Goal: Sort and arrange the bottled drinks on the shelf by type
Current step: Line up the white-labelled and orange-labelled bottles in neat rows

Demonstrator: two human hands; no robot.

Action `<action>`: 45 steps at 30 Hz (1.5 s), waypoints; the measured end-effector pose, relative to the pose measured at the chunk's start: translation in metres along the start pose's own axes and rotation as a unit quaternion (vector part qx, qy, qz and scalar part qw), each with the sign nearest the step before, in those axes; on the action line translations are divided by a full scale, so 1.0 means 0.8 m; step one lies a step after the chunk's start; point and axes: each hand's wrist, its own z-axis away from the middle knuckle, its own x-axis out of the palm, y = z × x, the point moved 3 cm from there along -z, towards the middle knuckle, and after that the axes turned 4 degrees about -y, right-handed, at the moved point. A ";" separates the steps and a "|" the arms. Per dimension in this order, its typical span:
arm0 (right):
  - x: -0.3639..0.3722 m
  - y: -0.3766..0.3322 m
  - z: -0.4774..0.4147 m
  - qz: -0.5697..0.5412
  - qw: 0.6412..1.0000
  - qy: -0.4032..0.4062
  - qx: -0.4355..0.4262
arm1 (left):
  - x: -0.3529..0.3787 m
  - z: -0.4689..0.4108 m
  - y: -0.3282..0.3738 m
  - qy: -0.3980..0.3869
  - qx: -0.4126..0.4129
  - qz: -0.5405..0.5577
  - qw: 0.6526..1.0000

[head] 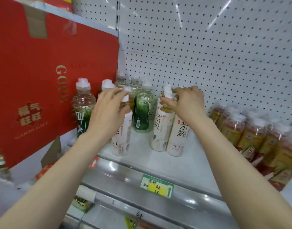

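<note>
Currently left hand [107, 113] has its fingers [116, 94] curled round the neck of a white-label tea bottle [121, 139] near the front edge of the shelf [158, 164], left of centre; right hand [190, 104] pinches a cap atop the pair of matching bottles [161, 129], which stand touching each other mid-shelf; green-label bottles [142, 111] cluster behind, toward the back-left corner beside the red carton [42, 71].

Risks, as I judge them: both grips sit high on tall narrow bottles, so a sideways pull tips rather than slides; the pinched one touches its twin and could knock it over; the left bottle is close to the front lip, so a topple goes off the shelf; my wrist may clip the green-label caps; yellow packs [251, 131] at the right end crowd the landing space.
</note>
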 end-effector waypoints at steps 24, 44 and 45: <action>-0.036 0.016 0.107 -0.366 0.930 0.016 0.021 | 0.075 0.023 0.122 -0.140 0.011 0.252 0.957; -0.052 0.035 0.080 -0.164 0.986 0.030 0.028 | 0.000 -0.001 -0.019 0.062 -0.016 0.048 0.997; -0.055 0.021 0.075 -0.160 0.985 0.066 0.021 | -0.007 -0.003 -0.032 0.077 -0.019 0.030 0.996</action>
